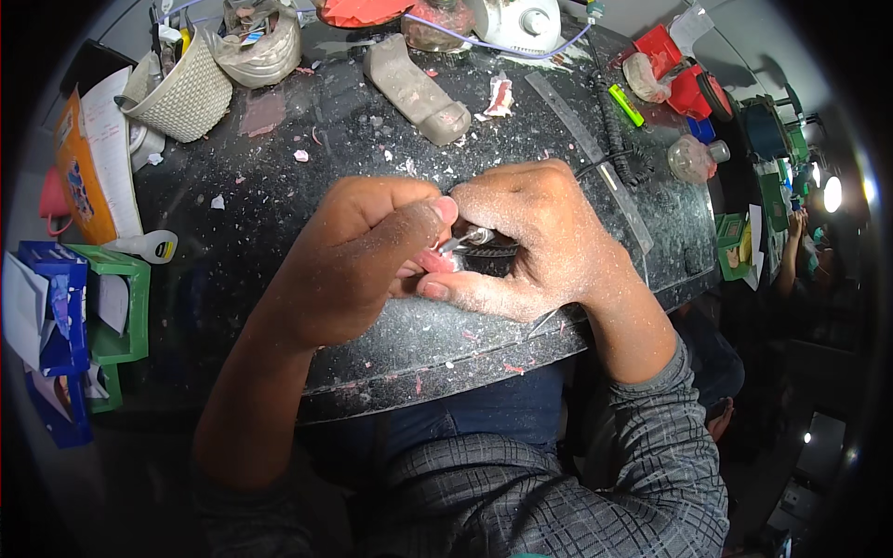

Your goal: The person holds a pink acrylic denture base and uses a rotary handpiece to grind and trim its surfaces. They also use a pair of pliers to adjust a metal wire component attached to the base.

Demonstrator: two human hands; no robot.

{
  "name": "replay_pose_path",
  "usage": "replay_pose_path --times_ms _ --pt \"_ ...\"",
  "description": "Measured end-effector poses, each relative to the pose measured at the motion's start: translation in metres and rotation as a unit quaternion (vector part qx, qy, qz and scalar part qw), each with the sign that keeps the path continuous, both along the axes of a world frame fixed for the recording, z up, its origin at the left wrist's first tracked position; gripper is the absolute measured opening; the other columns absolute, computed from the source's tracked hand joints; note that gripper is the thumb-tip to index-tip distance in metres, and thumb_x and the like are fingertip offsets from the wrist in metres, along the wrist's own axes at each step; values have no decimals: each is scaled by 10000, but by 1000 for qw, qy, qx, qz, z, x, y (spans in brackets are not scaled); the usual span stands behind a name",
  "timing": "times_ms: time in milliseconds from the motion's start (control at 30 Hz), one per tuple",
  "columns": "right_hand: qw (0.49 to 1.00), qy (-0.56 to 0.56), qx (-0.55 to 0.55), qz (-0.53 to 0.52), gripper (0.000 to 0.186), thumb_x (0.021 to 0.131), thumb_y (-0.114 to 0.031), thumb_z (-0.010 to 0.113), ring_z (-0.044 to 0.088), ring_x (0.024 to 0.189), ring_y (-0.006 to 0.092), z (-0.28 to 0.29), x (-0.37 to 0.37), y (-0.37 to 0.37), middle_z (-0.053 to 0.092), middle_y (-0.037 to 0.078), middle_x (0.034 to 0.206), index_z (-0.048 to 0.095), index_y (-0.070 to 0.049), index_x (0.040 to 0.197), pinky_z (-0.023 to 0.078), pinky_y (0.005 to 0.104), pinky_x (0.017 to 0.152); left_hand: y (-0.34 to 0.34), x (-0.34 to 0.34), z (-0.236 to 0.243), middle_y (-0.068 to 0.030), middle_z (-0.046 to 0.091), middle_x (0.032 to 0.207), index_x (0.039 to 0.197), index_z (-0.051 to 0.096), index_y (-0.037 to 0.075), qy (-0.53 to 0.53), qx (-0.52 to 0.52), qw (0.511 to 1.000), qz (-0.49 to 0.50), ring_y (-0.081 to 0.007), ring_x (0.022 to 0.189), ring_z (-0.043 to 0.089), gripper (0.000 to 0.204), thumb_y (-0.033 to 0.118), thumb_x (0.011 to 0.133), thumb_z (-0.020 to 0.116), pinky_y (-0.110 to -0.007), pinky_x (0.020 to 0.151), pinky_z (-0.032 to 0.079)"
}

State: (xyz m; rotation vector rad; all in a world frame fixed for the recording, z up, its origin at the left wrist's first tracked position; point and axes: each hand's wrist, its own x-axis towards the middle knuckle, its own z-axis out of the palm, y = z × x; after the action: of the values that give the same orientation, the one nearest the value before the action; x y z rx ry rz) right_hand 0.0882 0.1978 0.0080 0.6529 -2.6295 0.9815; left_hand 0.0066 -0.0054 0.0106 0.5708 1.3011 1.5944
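Note:
Over the front part of the dark worktop my two hands meet. Pinched in the fingers of my left hand [367, 246] is a small pink piece [439, 261], shaped like part of a denture base; the fingers cover much of it. Dusted with pale powder, my right hand [535, 232] is closed around a metal rotary handpiece [479, 236]. Its thin bur tip points left and lies at or very near the pink piece; contact cannot be made out. The right thumb presses against the piece from the near side.
White and pink shavings litter the black worktop [270, 200]. Beyond my hands lie a grey block [414, 88], a steel ruler [581, 130], a coiled black cord [619, 139] and a green marker [626, 105]. A woven basket [186, 98] stands far left; blue and green bins [121, 316] stand left.

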Motion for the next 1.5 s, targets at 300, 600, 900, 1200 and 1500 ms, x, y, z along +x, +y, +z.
replay_pose_path --times_ms 300,600,900,1200,1500 --pt "1000 -1 26 -2 445 814 -530 792 678 604 343 0 0 2 663 132 656 732 -93 865 520 405 537 -1 -2 0 14 560 709 796 593 33 -45 3 999 -1 -31 601 460 317 246 1029 565 -208 517 364" --pt "999 -7 52 -12 471 826 -552 782 668 575 325 5 2 1 642 115 622 732 -84 835 509 402 517 1 0 -2 26 495 665 791 597 30 -101 -5 995 18 -33 550 397 302 228 1017 572 -207 476 298" --pt "997 11 81 -9 495 830 -565 785 652 536 295 6 1 3 610 93 578 694 -86 739 487 378 485 0 -1 -3 30 465 648 765 581 35 -116 -5 993 14 -28 519 356 302 213 1008 583 -213 446 256" --pt "995 41 87 -12 507 818 -572 791 659 560 300 4 0 0 617 90 593 684 -81 753 502 379 508 -1 0 -3 15 464 658 873 605 -13 -155 -64 985 30 -30 514 367 244 191 1004 576 -226 435 260" --pt "994 44 95 -13 519 834 -586 766 655 561 305 1 1 2 606 90 589 669 -85 742 497 392 509 -1 -1 -7 27 426 643 860 549 19 -191 -61 979 26 -31 482 335 207 150 1018 573 -207 406 248"
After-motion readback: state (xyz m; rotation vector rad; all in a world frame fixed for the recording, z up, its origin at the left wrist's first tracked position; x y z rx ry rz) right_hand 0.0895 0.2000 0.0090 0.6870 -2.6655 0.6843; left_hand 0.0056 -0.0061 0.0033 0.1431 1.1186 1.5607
